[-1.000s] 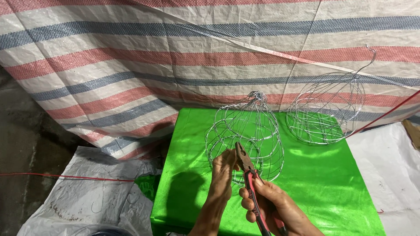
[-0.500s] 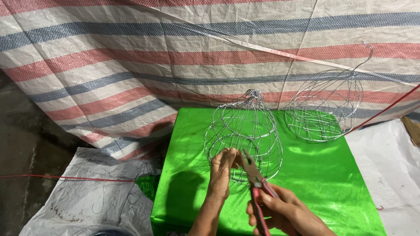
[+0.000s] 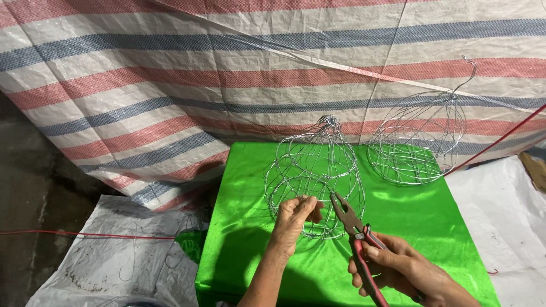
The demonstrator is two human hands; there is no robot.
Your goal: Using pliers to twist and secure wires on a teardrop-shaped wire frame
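A bell-shaped wire frame (image 3: 318,170) stands on a bright green cloth-covered table (image 3: 421,222). My left hand (image 3: 293,219) pinches a wire at the frame's lower front ring. My right hand (image 3: 404,270) grips red-handled pliers (image 3: 355,239), whose jaws point up-left toward the frame, just right of my left fingers, slightly apart from them. A second, rounder wire frame (image 3: 418,139) with a hooked wire on top rests at the table's back right.
A red, blue and white striped tarp (image 3: 170,85) hangs behind the table. White plastic sheets (image 3: 114,261) lie on the dark floor at left and right. A thin red wire (image 3: 85,235) crosses the left sheet; another red line (image 3: 500,139) slants at right.
My right hand has moved right and down, drawing the pliers' jaws back from the frame. My left hand stays pinched on the lower wire.
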